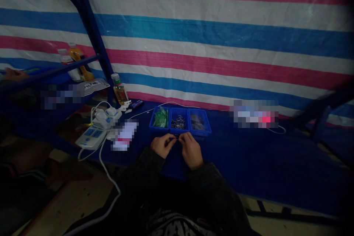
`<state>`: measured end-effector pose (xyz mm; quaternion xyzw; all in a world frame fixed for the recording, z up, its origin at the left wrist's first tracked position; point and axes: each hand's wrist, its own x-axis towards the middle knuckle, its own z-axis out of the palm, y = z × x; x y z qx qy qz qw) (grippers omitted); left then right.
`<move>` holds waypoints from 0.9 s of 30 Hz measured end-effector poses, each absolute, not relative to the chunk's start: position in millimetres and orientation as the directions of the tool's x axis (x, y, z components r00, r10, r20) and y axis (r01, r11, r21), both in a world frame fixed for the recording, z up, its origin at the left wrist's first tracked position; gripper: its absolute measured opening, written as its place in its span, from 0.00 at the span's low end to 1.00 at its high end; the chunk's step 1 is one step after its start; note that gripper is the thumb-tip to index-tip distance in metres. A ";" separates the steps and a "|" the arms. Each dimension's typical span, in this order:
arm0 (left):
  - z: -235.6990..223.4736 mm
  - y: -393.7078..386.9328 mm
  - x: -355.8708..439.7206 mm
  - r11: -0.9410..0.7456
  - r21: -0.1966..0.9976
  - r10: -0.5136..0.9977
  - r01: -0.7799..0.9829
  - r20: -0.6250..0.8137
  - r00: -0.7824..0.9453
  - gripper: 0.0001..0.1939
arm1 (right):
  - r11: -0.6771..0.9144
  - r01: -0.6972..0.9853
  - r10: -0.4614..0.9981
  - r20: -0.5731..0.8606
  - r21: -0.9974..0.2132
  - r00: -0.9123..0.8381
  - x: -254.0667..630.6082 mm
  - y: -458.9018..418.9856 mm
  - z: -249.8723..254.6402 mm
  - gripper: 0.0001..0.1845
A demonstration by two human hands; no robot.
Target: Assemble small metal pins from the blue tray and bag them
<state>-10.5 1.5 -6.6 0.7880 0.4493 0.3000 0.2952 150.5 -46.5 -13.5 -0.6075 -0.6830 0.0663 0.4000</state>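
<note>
Small dark part (176,138) pinched in the air between both hands, just near of the bins; the fingers hide most of it, so its form cannot be made out. Left hand (163,145) and right hand (191,150) are both curled closed, fingertips meeting on it, with the wrists angled inward. Dark knit sleeves (143,169) enter from the near edge. The grip appears suited to fine work on something too small for a whole-hand hold.

Directly far of the hands stands a row of three blue plastic bins. The left bin (160,118) holds green packets or strips, the middle bin (178,122) many small silvery-dark metal pieces, and the right bin (197,121) a brownish heap, too dim to identify. Their placement looks chosen to keep sorted parts within easy reach.

All of this rests on a dark blue sheet (249,162). To the left lie a white power strip with blue panels (91,137) and a white cable (110,180) trailing over the near edge. Beyond stands a clear bottle of amber liquid with a green cap (120,90). Pixelated patches obscure several items. A pink, white and blue striped tarpaulin (210,37) closes off the far side, beside a blue metal post (91,33).
</note>
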 end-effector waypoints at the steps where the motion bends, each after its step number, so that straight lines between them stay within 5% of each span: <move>1: -7.6 1.9 -10.3 -0.422 0.735 0.883 0.530 0.203 0.422 0.13 | 0.277 0.758 0.878 0.476 -0.591 0.050 150.8 -46.9 -13.3 0.09; 13: -15.9 2.5 -9.0 -0.493 0.737 0.833 0.463 0.245 0.496 0.10 | 0.473 0.577 0.807 0.591 -0.665 0.019 150.0 -50.8 -12.1 0.09; 27: 7.8 -5.8 -11.8 -0.435 0.816 0.883 0.381 0.303 0.358 0.07 | 0.381 0.614 0.876 0.482 -0.691 -0.001 148.7 -48.8 -10.2 0.12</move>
